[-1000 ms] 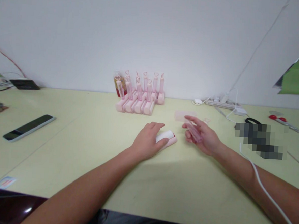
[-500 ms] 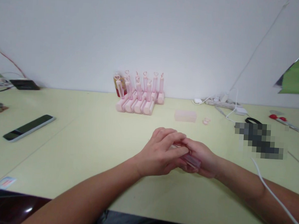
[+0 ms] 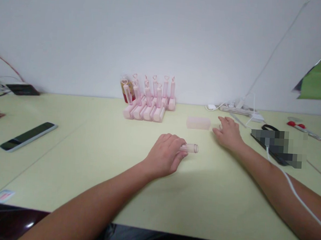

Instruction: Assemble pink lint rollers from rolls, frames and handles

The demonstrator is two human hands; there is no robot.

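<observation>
My left hand (image 3: 167, 154) is closed around a clear, pinkish tube (image 3: 189, 148), whose round open-looking end points right; the rest of it is hidden in my palm. Farther right, my right hand (image 3: 228, 134) is over the table with its thumb and forefinger apart. A small pale pink piece (image 3: 220, 127), mostly covered, lies between those fingertips; whether they touch it is unclear. Just left of them rests a translucent pink block (image 3: 198, 123). Several pink tubes with heart-shaped tops (image 3: 159, 96) stand at the back, with pink blocks (image 3: 147, 113) lying at their feet.
A phone-like device (image 3: 29, 136) lies on the left of the pale table (image 3: 91, 181). Behind my right hand are a power strip (image 3: 236, 109) and chargers. A white cable (image 3: 292, 186) crosses my right forearm near a blurred dark object (image 3: 278, 147). Red-handled tool (image 3: 301, 125) lies far right.
My hands have separated. The right one has let go of the tube and moved up and right to the small pink piece, while the left keeps the tube.
</observation>
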